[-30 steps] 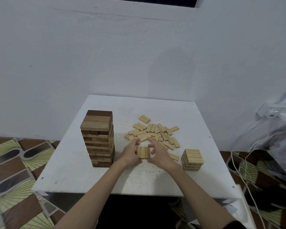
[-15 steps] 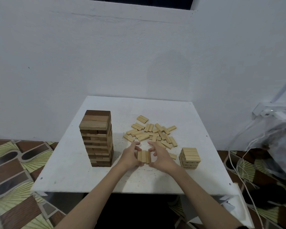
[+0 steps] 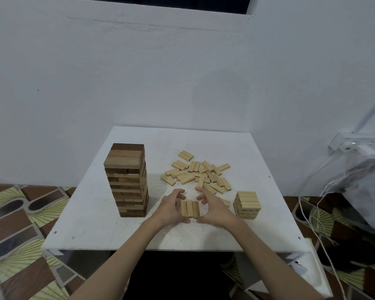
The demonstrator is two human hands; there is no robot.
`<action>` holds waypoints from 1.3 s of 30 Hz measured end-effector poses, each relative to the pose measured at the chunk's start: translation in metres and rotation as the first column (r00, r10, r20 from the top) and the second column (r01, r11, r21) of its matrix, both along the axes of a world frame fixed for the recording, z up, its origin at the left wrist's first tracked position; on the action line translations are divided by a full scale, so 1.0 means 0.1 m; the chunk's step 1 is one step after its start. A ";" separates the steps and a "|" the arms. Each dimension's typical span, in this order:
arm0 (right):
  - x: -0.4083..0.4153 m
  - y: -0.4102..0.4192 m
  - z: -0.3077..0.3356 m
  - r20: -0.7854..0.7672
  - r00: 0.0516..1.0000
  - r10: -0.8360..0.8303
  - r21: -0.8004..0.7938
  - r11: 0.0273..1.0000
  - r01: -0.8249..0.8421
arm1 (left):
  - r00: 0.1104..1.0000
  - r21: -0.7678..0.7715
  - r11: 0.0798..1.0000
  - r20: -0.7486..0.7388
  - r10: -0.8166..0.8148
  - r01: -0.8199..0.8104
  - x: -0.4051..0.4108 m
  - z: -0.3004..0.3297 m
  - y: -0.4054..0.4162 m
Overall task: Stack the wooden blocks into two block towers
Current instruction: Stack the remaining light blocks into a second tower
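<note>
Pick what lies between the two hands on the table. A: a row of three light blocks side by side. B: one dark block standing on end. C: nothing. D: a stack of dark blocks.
A: three light wooden blocks lie side by side between the left hand and right hand, whose curled fingers flank the row.
</note>
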State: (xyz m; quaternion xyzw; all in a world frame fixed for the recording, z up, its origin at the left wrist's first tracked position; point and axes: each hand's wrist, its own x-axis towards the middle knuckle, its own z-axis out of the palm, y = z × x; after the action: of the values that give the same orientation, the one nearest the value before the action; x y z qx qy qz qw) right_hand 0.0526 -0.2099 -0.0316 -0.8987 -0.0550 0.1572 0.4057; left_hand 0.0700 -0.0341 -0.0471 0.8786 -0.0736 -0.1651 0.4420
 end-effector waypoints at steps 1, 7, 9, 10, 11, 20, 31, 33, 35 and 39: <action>0.00 0.00 0.00 0.003 1.000 0.000 -0.002 1.000 0.000 | 1.000 -0.001 1.000 -0.006 -0.001 0.001 0.00 0.00 0.01; 0.00 0.00 -0.03 0.026 1.000 -0.007 0.004 1.000 0.007 | 1.000 0.000 1.000 -0.003 0.017 -0.017 0.00 -0.02 0.02; 0.01 0.00 -0.03 0.022 1.000 -0.007 0.009 1.000 0.007 | 1.000 -0.001 1.000 0.004 0.014 -0.014 0.01 -0.02 0.01; 0.01 0.00 -0.04 0.021 1.000 -0.007 0.009 1.000 0.007 | 1.000 0.000 1.000 0.010 0.011 -0.011 0.01 -0.01 0.01; 0.02 0.00 -0.04 0.020 1.000 -0.008 0.012 1.000 0.008 | 1.000 -0.002 1.000 0.012 0.007 -0.007 0.01 -0.01 0.01; 0.03 0.00 -0.08 0.026 0.999 -0.018 0.018 1.000 0.017 | 0.999 -0.012 1.000 0.035 0.007 -0.007 0.02 -0.04 0.00; 0.06 0.00 -0.07 0.005 1.000 0.002 0.016 1.000 -0.003 | 0.999 -0.021 1.000 0.032 0.021 -0.020 0.08 -0.17 0.01; 0.06 0.00 -0.08 0.008 1.000 0.004 0.016 1.000 -0.004 | 0.999 -0.023 1.000 0.041 0.022 -0.021 0.08 -0.20 0.01; 0.06 -0.01 -0.08 0.009 1.000 0.002 0.018 1.000 -0.002 | 0.999 -0.026 0.999 0.047 0.021 -0.020 0.09 -0.21 0.00; 0.08 -0.01 -0.09 0.010 1.000 0.011 0.012 1.000 -0.011 | 0.998 -0.031 0.999 0.056 0.020 -0.018 0.09 -0.23 0.01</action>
State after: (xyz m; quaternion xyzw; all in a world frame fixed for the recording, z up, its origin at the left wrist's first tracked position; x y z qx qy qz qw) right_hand 0.0603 -0.2112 -0.0403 -0.8967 -0.0628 0.1546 0.4100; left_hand 0.0789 -0.0332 -0.0697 0.8768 -0.0802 -0.1348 0.4545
